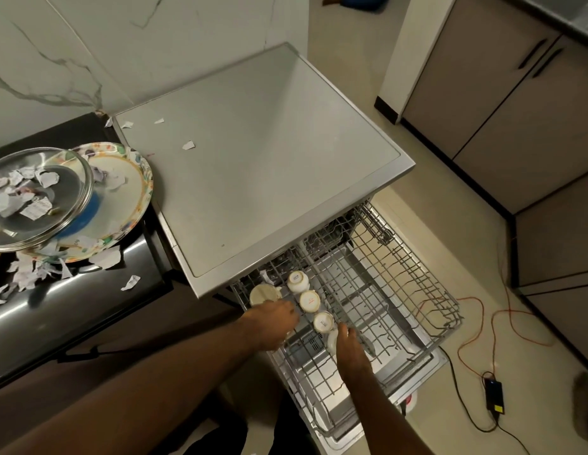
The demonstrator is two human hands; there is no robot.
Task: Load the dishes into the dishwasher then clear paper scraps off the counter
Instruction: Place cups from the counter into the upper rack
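Loading step in hand, paper scraps [188, 145] not yet cleared. Right hand [350, 351] grips a white cup [330, 342] in the pulled-out upper rack [417, 290]. Left hand [273, 325] is by a bigger cup [261, 294], grasp can't tell. Racked cups [308, 301] sit base-up, row running toward the person. Next move likely: seat the cup, fetch the patterned plate [135, 192].

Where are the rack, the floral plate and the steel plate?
rack [401, 284]: head view, bare wires on its right half.
floral plate [146, 192]: head view, its patterned right rim.
steel plate [68, 188]: head view, bare metal near its right edge.
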